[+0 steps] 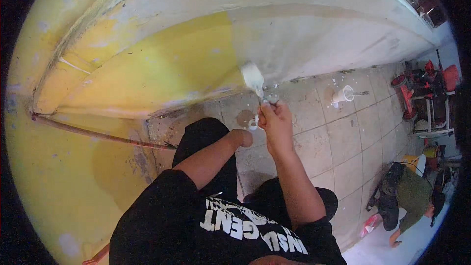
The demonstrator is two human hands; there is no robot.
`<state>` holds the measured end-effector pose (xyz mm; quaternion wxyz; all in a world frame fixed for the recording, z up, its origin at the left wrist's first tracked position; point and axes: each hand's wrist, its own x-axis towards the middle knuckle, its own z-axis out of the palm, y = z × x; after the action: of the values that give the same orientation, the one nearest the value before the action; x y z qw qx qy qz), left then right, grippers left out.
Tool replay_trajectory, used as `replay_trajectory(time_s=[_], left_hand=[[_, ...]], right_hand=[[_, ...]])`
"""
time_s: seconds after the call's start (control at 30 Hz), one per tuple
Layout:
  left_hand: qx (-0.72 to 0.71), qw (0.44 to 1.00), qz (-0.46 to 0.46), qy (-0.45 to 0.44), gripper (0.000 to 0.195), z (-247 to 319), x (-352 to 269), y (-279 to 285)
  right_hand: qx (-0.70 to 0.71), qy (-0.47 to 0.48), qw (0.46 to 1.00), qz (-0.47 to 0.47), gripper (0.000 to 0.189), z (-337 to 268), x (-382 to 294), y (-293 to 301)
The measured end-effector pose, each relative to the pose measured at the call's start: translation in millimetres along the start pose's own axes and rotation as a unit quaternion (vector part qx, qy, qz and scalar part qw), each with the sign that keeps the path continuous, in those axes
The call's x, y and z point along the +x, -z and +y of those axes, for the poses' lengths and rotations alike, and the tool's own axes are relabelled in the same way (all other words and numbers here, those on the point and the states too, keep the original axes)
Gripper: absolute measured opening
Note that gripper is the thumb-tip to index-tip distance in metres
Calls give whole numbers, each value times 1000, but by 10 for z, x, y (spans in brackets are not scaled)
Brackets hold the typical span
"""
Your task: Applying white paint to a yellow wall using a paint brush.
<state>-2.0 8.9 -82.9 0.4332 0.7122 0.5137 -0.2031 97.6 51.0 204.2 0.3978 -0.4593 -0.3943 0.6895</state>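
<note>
My right hand point(276, 117) grips the handle of a paintbrush point(253, 76) loaded with whitish paint. The brush tip meets the lower wall at the border between its yellow part point(176, 66) and its whitish part point(312, 40). My left hand point(243, 138) hangs over my bent knee, below and left of the right one; its fingers are hidden, so its grip cannot be made out. Just beyond it, a small white round thing point(253, 122) is partly covered by my right hand. White spots dot the tiled floor point(312, 147) along the wall.
A white cup point(345, 94) stands on the tiles, a stick-like tool beside it. Red-and-metal equipment point(404, 97) is at the far right. Below it, another person point(408, 191) bends near a yellow-and-white bucket point(415, 162). A pipe point(103, 134) runs along the left.
</note>
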Motion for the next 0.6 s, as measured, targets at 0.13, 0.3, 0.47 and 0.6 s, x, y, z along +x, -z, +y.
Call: replay_trajectory(time_s=[0.13,0.3,0.47,0.6], left_hand=[[-6,1000,-8,12,35,-15,15,18],[-26,999,-14,45,36,13,-30,86],[38,998,-33,-39,36,-41,-122,84],[-43,999,10,-12,34,-34,-174,79]], right_hand=[[50,33,998,-17,11,-683,-342,-171],[94,80,992,-29,17,-937,-578,-238],[91,101,990,-25,15,-477,-294,-145],[30,68,997,2,9,266,31,43]])
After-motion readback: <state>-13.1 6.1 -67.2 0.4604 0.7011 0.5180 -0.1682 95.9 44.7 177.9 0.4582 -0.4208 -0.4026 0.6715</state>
